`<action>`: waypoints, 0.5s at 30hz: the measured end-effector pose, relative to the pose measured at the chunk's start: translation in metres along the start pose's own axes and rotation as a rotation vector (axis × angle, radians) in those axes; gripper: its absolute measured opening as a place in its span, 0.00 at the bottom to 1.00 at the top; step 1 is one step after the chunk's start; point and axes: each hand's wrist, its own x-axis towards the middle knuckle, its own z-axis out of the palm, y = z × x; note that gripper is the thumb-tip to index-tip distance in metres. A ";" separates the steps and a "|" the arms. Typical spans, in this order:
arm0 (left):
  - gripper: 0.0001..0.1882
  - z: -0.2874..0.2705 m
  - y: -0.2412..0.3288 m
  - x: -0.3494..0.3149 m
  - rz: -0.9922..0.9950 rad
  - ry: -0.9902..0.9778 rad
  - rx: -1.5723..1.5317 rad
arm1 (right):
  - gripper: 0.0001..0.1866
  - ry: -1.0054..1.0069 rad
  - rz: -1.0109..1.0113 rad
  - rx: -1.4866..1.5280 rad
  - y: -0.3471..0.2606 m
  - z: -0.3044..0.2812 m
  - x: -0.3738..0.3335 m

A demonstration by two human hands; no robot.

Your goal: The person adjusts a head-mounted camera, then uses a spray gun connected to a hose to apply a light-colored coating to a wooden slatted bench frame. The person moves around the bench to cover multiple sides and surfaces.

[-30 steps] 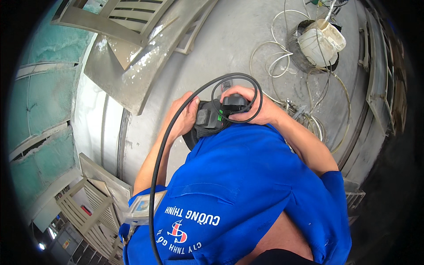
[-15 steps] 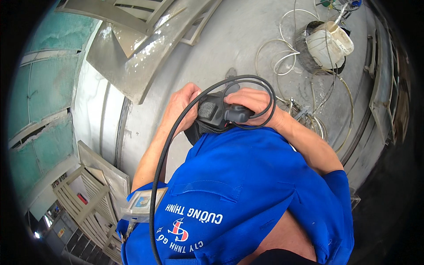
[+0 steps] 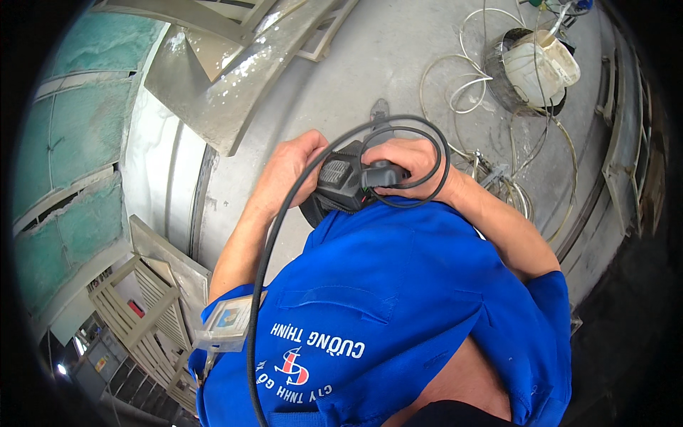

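Black, boxy hard-plastic device (image 3: pixel 339 178) sits at the waist between the fingers of the left hand (image 3: pixel 289 173) and the right hand (image 3: pixel 416 160); it looks stiff and fairly light, probably best held by its rigid sides. Left fingers curl closed against its edge; right fingers close around a rounded black plastic connector (image 3: pixel 383 175) beside it. Thick black rubbery cable (image 3: pixel 261 277), likely springy, loops around the right fingers.
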 end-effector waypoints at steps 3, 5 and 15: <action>0.10 -0.003 0.008 -0.006 0.040 -0.005 -0.009 | 0.23 0.016 -0.100 -0.111 0.008 -0.002 -0.002; 0.10 -0.005 0.009 -0.007 0.036 -0.054 -0.024 | 0.22 0.022 0.035 -0.061 0.009 -0.004 -0.007; 0.09 0.002 -0.010 -0.004 0.133 -0.146 0.016 | 0.23 0.154 0.673 0.151 0.006 -0.006 -0.007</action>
